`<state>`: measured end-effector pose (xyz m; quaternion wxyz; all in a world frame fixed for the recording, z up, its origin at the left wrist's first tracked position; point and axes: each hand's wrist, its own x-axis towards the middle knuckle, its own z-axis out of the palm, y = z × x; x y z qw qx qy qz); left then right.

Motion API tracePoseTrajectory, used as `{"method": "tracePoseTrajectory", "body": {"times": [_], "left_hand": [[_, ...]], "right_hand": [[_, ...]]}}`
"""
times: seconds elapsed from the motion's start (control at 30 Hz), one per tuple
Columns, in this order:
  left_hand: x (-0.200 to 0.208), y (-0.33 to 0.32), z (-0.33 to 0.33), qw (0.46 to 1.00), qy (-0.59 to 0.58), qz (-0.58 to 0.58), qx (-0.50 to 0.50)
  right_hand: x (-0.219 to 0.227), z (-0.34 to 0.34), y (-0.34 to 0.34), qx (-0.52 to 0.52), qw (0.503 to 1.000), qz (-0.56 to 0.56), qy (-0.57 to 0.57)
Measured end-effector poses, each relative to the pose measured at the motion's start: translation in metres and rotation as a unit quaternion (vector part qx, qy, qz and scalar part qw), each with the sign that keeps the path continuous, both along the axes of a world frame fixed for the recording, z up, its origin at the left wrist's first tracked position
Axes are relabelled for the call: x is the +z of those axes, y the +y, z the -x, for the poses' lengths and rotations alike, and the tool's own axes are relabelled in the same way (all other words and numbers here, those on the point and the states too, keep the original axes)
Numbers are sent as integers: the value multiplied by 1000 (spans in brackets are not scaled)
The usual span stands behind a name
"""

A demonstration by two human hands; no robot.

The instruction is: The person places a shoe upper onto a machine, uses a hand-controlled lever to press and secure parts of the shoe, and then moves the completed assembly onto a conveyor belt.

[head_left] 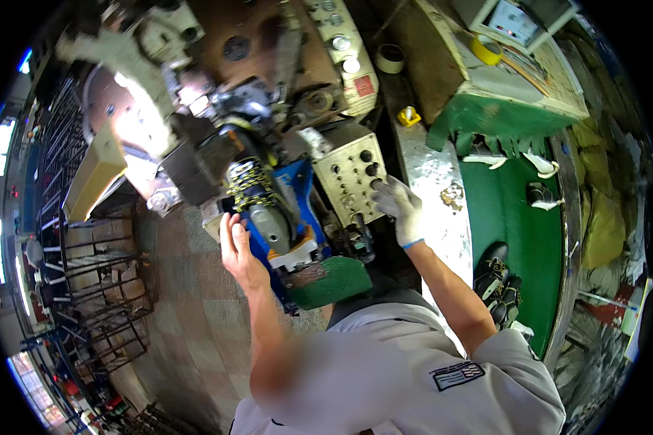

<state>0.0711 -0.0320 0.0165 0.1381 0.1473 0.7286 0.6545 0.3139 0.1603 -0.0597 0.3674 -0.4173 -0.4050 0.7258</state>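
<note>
A black shoe with yellow-speckled laces and a grey toe (270,225) sits in a blue cradle (295,190) on the machine, its toe toward me. Bare and with fingers stretched upward, my left hand (241,254) is beside the shoe's left side; whether it touches is hard to tell. My right hand (400,208) wears a whitish glove with a blue cuff. Its fingertips are bent at a dark knob on the right edge of the cream control box (347,177), partly hiding it. Below the shoe is a green curved pad (331,281).
Metal machine arms (189,156) crowd the far side. On the right, a green-lined shelf (515,196) holds several black shoes (495,279). Above it, a wooden bench (511,87) carries yellow tape (486,50) and tools. Metal racks (87,268) stand at left.
</note>
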Motion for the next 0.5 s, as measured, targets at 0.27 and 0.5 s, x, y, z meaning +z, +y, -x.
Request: {"method": "tracePoseTrajectory", "body": {"times": [0.27,0.5], "left_hand": [[24,61,-52,947,219,226,55],[-46,16,31,958,228,168,36]], "right_hand": [[-100,-263,50,-273,946,153,-88],[-225,-495,116,-396,877,213,-171]]}}
